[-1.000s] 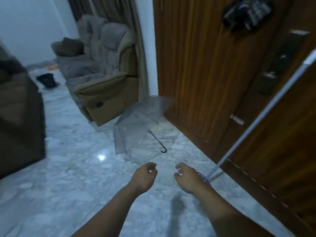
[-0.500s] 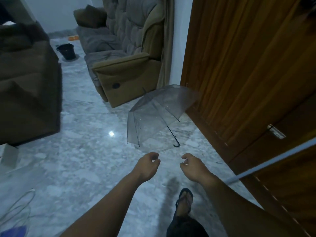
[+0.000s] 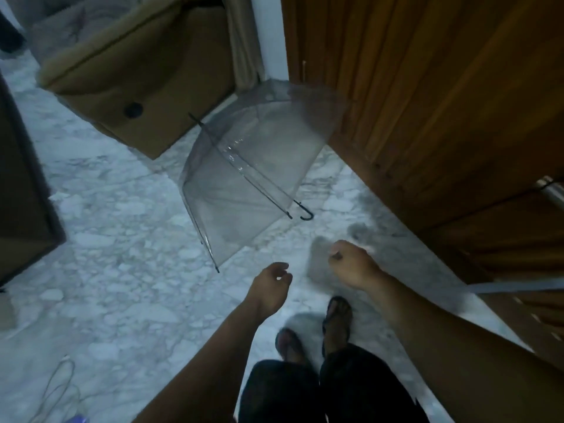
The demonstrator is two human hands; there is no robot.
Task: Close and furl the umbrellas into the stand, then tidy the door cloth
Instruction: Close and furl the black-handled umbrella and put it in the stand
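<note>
An open clear umbrella (image 3: pixel 253 166) lies on its side on the marble floor, its canopy resting against the wooden door. Its black hooked handle (image 3: pixel 306 212) points toward me. My left hand (image 3: pixel 270 285) hovers just below the canopy's near edge, fingers loosely curled and holding nothing. My right hand (image 3: pixel 351 264) is to the right of it, a short way below the handle, also loosely curled and holding nothing. A pale pole (image 3: pixel 515 286) sticks in from the right edge behind my right forearm. No stand or door cloth is in view.
A tan armchair (image 3: pixel 137 71) stands behind the umbrella, a dark sofa (image 3: pixel 21 178) at the left edge. The brown wooden door (image 3: pixel 442 102) fills the right side. A thin white cable (image 3: pixel 58 383) loops on the floor at the bottom left. My sandalled feet (image 3: pixel 335 319) are below the hands.
I have stepped closer and the view has tipped down, so the umbrella is larger and nearer. Both hands have reached forward toward it, still holding nothing.
</note>
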